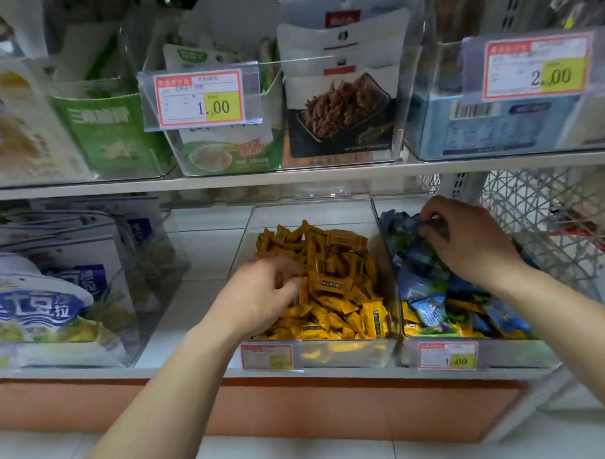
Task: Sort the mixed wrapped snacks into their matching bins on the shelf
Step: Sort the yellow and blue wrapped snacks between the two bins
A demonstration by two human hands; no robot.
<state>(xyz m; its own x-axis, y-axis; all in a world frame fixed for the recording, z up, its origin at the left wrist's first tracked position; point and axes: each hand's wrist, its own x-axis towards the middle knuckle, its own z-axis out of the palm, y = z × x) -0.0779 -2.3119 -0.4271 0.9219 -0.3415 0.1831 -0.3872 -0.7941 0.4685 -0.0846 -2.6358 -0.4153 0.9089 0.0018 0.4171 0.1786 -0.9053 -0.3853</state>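
Note:
On the lower shelf stands a clear bin [346, 356] full of yellow wrapped snacks [337, 286]. The clear bin [497, 354] to its right holds blue wrapped snacks [415, 259], with a few yellow ones [465, 307] mixed in near its front. My left hand [259, 296] reaches into the yellow pile with curled, blurred fingers; what it holds is hidden. My right hand [466, 240] is over the back of the blue pile and pinches a blue wrapper.
Clear bins with large blue-and-white bags [46, 300] fill the lower shelf's left side. The upper shelf [292, 176] carries bins of bagged snacks with price tags [200, 99]. A white plastic basket [548, 227] stands at the right. Bare shelf lies between the left bins and the yellow bin.

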